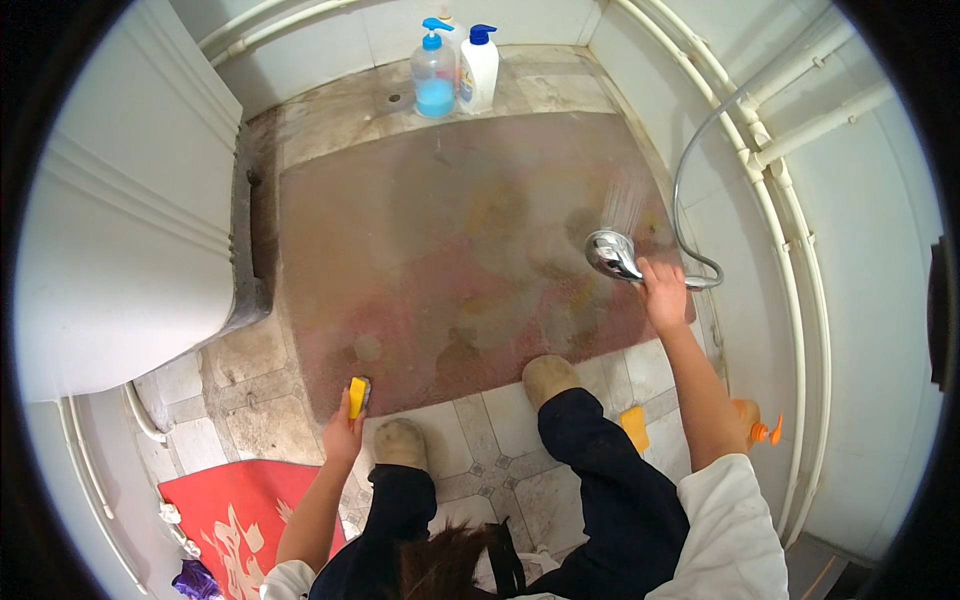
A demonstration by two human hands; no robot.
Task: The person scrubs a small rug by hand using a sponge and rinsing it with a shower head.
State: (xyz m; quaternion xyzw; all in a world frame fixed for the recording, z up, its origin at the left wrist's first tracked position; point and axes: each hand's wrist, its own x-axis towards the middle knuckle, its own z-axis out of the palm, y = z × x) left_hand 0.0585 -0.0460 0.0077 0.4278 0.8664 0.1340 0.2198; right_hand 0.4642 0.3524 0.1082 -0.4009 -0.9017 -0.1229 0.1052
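Note:
My right hand (663, 297) is wrapped round the handle of a chrome shower head (612, 254), which sprays water onto the mat from above its right side. A grey hose (690, 160) runs from the handle up along the right wall. In my left hand (343, 432) is a small yellow scrubbing block (357, 398) with a dark grey side, held at the mat's near left corner; whether it is a brush or a sponge I cannot tell. The wet brownish-red mat (450, 240) lies flat on the tiles, with blotches across it.
Two pump bottles, a blue one (434, 85) and a white one (479, 75), stand beyond the mat. A white cabinet-like body (130, 220) rises at left. Pipes (770, 220) line the right wall. Near my feet lie a yellow sponge (634, 428), an orange-topped bottle (765, 430) and a red mat (235, 505).

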